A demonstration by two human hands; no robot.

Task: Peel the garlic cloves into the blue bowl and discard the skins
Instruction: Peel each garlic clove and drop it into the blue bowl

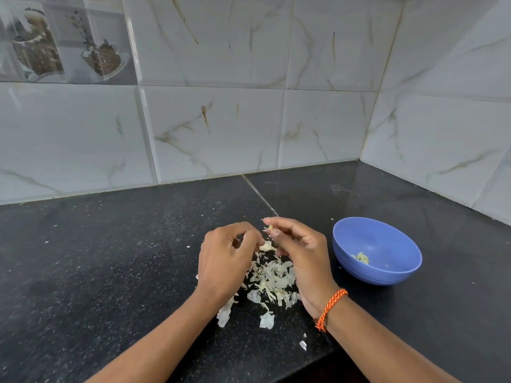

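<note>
The right hand [301, 244] pinches a small garlic clove [270, 228] at its fingertips, above the pile of skins [272, 280] on the black counter [110, 258]. The left hand [224, 255] has a curled grip, seemingly on a skin scrap [266, 246]. The blue bowl [398, 244], right, holds peeled cloves [361, 257].

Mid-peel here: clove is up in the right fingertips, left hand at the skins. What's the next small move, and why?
Probably strip the last skin off. The right hand pinches a garlic clove that seems to carry papery bits, and the left hand pinches a skin flake just below it. Then drop the clove into the blue bowl, which sits to the right with a few peeled cloves inside.
</note>
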